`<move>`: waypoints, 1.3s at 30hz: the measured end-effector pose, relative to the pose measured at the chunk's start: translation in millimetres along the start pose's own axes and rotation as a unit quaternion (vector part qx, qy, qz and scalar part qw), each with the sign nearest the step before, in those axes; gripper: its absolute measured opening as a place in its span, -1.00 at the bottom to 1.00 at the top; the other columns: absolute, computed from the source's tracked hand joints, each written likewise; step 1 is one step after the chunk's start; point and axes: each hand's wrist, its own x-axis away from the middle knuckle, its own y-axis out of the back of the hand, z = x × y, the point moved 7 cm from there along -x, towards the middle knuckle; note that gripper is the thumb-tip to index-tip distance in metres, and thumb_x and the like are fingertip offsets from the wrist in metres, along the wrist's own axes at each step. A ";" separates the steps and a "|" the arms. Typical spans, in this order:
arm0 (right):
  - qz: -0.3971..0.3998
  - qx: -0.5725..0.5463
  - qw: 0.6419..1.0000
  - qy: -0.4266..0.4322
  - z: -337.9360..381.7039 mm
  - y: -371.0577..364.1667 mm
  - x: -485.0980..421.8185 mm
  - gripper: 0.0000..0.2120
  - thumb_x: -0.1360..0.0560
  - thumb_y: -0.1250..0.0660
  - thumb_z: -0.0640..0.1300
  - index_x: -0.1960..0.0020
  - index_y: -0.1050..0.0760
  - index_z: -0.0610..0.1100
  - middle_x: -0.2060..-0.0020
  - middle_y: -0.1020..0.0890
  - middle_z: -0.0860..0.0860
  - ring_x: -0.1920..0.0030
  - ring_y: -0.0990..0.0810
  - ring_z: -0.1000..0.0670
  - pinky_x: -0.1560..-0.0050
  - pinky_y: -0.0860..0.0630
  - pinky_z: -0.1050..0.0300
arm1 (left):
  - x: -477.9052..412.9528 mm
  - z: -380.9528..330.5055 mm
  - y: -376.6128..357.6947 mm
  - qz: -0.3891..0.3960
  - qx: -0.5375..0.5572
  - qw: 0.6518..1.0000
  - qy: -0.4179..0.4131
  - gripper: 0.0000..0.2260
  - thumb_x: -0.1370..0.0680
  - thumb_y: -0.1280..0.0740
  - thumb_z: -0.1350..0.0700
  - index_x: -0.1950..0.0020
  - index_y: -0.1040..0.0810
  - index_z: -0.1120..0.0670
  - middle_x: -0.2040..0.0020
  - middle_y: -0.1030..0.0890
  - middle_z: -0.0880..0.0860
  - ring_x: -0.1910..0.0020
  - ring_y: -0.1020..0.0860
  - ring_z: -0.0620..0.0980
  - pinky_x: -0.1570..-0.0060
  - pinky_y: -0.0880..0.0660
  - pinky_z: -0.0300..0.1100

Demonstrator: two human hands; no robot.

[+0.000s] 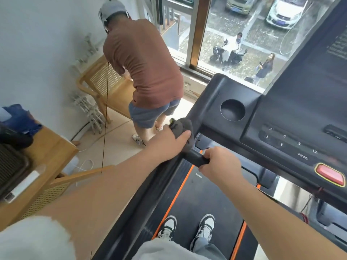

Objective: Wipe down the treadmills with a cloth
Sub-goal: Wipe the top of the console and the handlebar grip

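I stand on the black treadmill [216, 102], my shoes on its belt between orange stripes. My left hand [169, 141] is closed on a dark grey cloth [183, 126] and presses it against the left edge of the console, where the left handrail meets it. My right hand [219, 164] grips the black handrail [197, 158] just behind the cloth. The console shows a round cup holder [232, 110], speed buttons and a red stop button [330, 174].
Another person in a brown shirt [142, 62] bends over a wooden cane chair [105, 83] to the left of the treadmill. A wooden table [47, 147] with a dark appliance stands at the near left. A large window [234, 34] lies ahead.
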 end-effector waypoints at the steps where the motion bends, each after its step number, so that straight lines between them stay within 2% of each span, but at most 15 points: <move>1: -0.004 0.000 1.000 0.000 0.0 0.4 0.6 -0.91 -0.38 -0.41 -0.10 0.12 -0.55 -0.03 0.30 -0.49 0.04 0.20 -0.51 -0.07 0.40 -0.20 0.20 | -13.3 -15.5 -1.0 0.001 0.015 1.000 -0.007 -0.16 -0.51 -0.27 -0.41 -0.59 -0.22 0.10 -0.45 -0.49 0.14 -0.42 -0.46 0.21 -0.34 -0.39 0.03; 5: -0.028 0.014 0.999 0.014 2.4 1.3 5.3 -0.91 -0.43 -0.38 -0.07 0.08 -0.55 -0.04 0.27 -0.44 0.04 0.16 -0.46 -0.09 0.38 -0.20 0.17 | -11.2 -32.5 -3.2 -0.033 0.004 0.999 -0.040 -0.16 -0.47 -0.35 -0.38 -0.59 -0.18 0.01 -0.43 -0.47 0.08 -0.40 -0.46 0.19 -0.29 -0.41 0.03; 8: -0.041 0.005 0.999 0.022 1.9 -0.6 6.8 -0.95 -0.45 -0.35 -0.08 0.12 -0.51 -0.04 0.22 -0.45 0.03 0.14 -0.43 -0.09 0.40 -0.16 0.16 | 39.1 -8.0 -3.8 -0.076 -0.130 0.984 -0.100 -0.19 -0.46 -0.39 -0.33 -0.54 -0.16 0.04 -0.34 -0.43 0.11 -0.30 -0.47 0.19 -0.15 -0.46 0.03; 11: -0.046 -0.015 0.998 0.031 0.5 -2.8 6.1 -0.93 -0.45 -0.36 -0.08 0.13 -0.50 -0.05 0.13 -0.51 0.04 0.08 -0.46 -0.08 0.39 -0.15 0.16 | 66.1 13.4 -10.0 -0.074 -0.229 0.964 -0.113 -0.14 -0.52 -0.32 -0.33 -0.61 -0.01 0.07 -0.38 -0.37 0.11 -0.31 -0.46 0.14 -0.18 -0.47 0.00; 14: -0.040 -0.020 0.998 0.036 0.4 -3.7 5.2 -0.92 -0.45 -0.36 -0.06 0.09 -0.52 -0.04 0.08 -0.54 0.06 0.01 -0.50 -0.08 0.35 -0.20 0.14 | 45.0 -4.5 -5.6 -0.085 -0.203 0.972 -0.079 -0.24 -0.55 -0.26 -0.37 -0.54 -0.13 0.08 -0.35 -0.43 0.14 -0.28 -0.51 0.20 -0.12 -0.47 0.03; 16: -0.034 -0.025 0.999 0.033 -0.2 -3.4 4.8 -0.93 -0.43 -0.35 -0.08 0.12 -0.50 -0.03 0.10 -0.53 0.05 0.03 -0.50 -0.08 0.35 -0.21 0.14 | 9.6 -30.0 -1.9 -0.077 -0.164 0.983 -0.039 -0.23 -0.53 -0.28 -0.40 -0.51 -0.22 0.10 -0.35 -0.48 0.16 -0.32 -0.51 0.22 -0.19 -0.45 0.06; 18: -0.034 -0.026 0.999 0.033 -0.5 -3.0 5.4 -0.95 -0.42 -0.34 -0.09 0.14 -0.48 -0.03 0.13 -0.50 0.05 0.06 -0.49 -0.07 0.37 -0.20 0.16 | -21.9 -57.9 -3.4 -0.059 -0.153 0.985 -0.043 -0.17 -0.48 -0.32 -0.40 -0.52 -0.22 0.14 -0.36 -0.49 0.19 -0.32 -0.51 0.22 -0.18 -0.44 0.07; 21: -0.037 -0.026 0.998 0.035 -0.5 -0.9 7.8 -0.98 -0.44 -0.34 -0.08 0.13 -0.50 0.00 0.16 -0.46 0.06 0.10 -0.44 -0.05 0.37 -0.18 0.16 | -29.2 -74.4 -9.9 -0.075 -0.162 0.982 -0.067 -0.16 -0.44 -0.39 -0.31 -0.52 -0.17 0.12 -0.35 -0.43 0.20 -0.28 -0.51 0.24 -0.02 -0.43 0.03; 24: -0.042 -0.009 0.998 0.043 -0.8 -1.9 8.3 -0.91 -0.47 -0.34 -0.06 0.06 -0.58 -0.02 0.16 -0.45 0.07 0.06 -0.49 -0.08 0.36 -0.17 0.15 | 5.8 -54.5 -16.1 -0.140 -0.210 0.963 -0.093 -0.13 -0.46 -0.39 -0.32 -0.57 -0.12 0.10 -0.36 -0.40 0.19 -0.29 -0.47 0.23 -0.13 -0.47 0.06; 26: -0.048 0.001 0.998 0.050 -1.1 -1.4 7.3 -0.92 -0.48 -0.34 -0.05 0.06 -0.57 -0.03 0.16 -0.44 0.07 0.05 -0.50 -0.08 0.38 -0.12 0.15 | 33.9 -29.7 -18.4 -0.160 -0.216 0.958 -0.097 -0.16 -0.50 -0.34 -0.34 -0.58 -0.11 0.08 -0.35 -0.41 0.17 -0.26 -0.48 0.20 -0.13 -0.48 0.05; 31: -0.018 -0.004 0.998 0.054 -4.0 -1.8 1.5 -0.92 -0.43 -0.37 -0.06 0.12 -0.57 -0.06 0.19 -0.53 0.05 0.10 -0.56 -0.08 0.34 -0.25 0.16 | 75.6 16.3 -14.6 -0.105 -0.241 0.962 -0.077 -0.17 -0.55 -0.23 -0.38 -0.62 -0.02 0.06 -0.40 -0.39 0.11 -0.28 -0.49 0.15 -0.16 -0.51 0.04; 33: 0.019 -0.024 0.999 0.027 -7.7 -2.3 -5.0 -0.90 -0.35 -0.40 -0.08 0.15 -0.57 -0.07 0.24 -0.59 0.04 0.18 -0.60 -0.08 0.35 -0.30 0.20 | 62.9 10.0 -6.9 -0.075 -0.196 0.976 -0.054 -0.18 -0.54 -0.20 -0.42 -0.61 -0.05 0.03 -0.41 -0.42 0.11 -0.30 -0.50 0.17 -0.19 -0.50 0.06; 36: 0.055 -0.030 0.998 0.003 -8.8 0.6 -10.9 -0.88 -0.29 -0.43 -0.10 0.17 -0.59 -0.06 0.29 -0.62 0.04 0.25 -0.59 -0.05 0.38 -0.33 0.24 | 12.2 0.2 -0.3 -0.023 -0.029 0.999 -0.001 -0.12 -0.46 -0.23 -0.50 -0.62 -0.19 0.00 -0.41 -0.50 0.08 -0.36 -0.51 0.17 -0.29 -0.48 0.06; 39: 0.050 -0.018 0.999 -0.002 -7.8 0.5 -12.0 -0.85 -0.27 -0.43 -0.11 0.17 -0.57 -0.08 0.29 -0.61 0.01 0.26 -0.56 -0.06 0.39 -0.30 0.24 | -48.9 5.8 -7.1 0.046 0.149 0.986 0.050 0.05 -0.24 -0.26 -0.64 -0.57 -0.36 -0.03 -0.48 -0.47 0.05 -0.46 -0.45 0.14 -0.44 -0.42 0.11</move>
